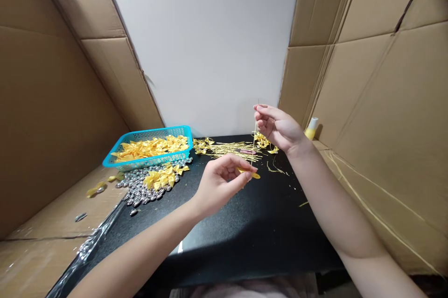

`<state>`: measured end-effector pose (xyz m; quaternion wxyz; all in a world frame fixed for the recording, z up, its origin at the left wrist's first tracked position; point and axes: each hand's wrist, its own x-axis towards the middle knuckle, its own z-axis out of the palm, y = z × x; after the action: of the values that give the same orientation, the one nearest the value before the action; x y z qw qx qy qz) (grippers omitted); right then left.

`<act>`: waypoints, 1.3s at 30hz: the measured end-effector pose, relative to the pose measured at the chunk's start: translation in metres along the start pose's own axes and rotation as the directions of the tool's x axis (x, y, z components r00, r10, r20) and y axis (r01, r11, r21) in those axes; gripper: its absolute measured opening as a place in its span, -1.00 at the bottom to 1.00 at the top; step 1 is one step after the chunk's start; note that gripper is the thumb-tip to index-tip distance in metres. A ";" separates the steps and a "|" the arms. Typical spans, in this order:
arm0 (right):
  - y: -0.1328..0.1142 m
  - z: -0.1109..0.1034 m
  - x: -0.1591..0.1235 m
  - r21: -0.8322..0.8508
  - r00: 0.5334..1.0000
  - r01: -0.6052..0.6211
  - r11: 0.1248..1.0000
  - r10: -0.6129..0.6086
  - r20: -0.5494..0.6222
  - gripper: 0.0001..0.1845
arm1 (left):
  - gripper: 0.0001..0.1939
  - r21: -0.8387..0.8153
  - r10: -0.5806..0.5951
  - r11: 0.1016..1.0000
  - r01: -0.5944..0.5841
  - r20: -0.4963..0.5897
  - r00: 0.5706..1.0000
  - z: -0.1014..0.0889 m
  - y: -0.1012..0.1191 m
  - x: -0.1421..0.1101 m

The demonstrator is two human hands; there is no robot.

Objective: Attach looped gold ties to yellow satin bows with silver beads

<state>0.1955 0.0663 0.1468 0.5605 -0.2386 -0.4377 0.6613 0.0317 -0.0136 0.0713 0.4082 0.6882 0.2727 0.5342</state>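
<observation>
The likeliest trouble is with the thin yellow strand (pixel 253 149), drawn up nearly straight to the right of the turquoise basket (pixel 190 135): too hard a pull at its upper end could snap it or tug the small yellow piece (pixel 256 176) out of its light pinch, while too much slack could let it curl and tangle. A dropped piece could be lost among the loose yellow strands (pixel 227 150) lying just right of the basket, or strike the dark surface (pixel 245 228) and slide. A sweep toward the basket might also scatter the silver beads (pixel 140 190) heaped in front of it, together with the yellow bows (pixel 163 177) resting on them, since nothing seems to fence them in. As for the hands, both are up in the air to the basket's right. The left hand (pixel 224 174), nearer the basket, has thumb and forefinger closed on the yellow piece, its palm loosely cupped. The right hand (pixel 278 125), farther from the basket and higher, pinches the strand's upper end between fingertips, the other fingers half curled and the palm fairly open. A fine tip pokes above that pinch; whether it is a needle or strand, I cannot tell.
</observation>
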 end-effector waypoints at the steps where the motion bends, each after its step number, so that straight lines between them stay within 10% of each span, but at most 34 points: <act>1: 0.000 0.000 0.000 -0.008 1.000 0.002 1.000 -0.002 -0.008 -0.79 | -0.91 -0.011 -0.024 1.000 0.024 0.024 0.999 -0.001 -0.002 0.001; 11: 0.001 -0.003 0.002 -0.046 0.999 0.038 0.998 -0.038 0.008 -0.80 | -0.85 0.038 -0.018 0.999 0.010 0.212 0.977 -0.006 -0.009 0.002; 25: 0.011 -0.008 0.010 -0.078 1.000 -0.022 0.997 0.021 -0.008 -0.85 | -0.86 0.350 0.306 0.868 -0.352 0.180 0.935 -0.011 -0.004 -0.001; 39: 0.004 -0.003 0.002 0.012 0.999 0.036 0.999 -0.036 0.011 -0.89 | -0.86 0.409 0.321 0.861 -0.303 0.026 0.947 -0.018 -0.012 0.006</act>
<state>0.1951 0.0689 0.1419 0.5712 -0.2240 -0.4411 0.6550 0.0169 0.0025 0.0659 0.1582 0.7815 0.2717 0.5389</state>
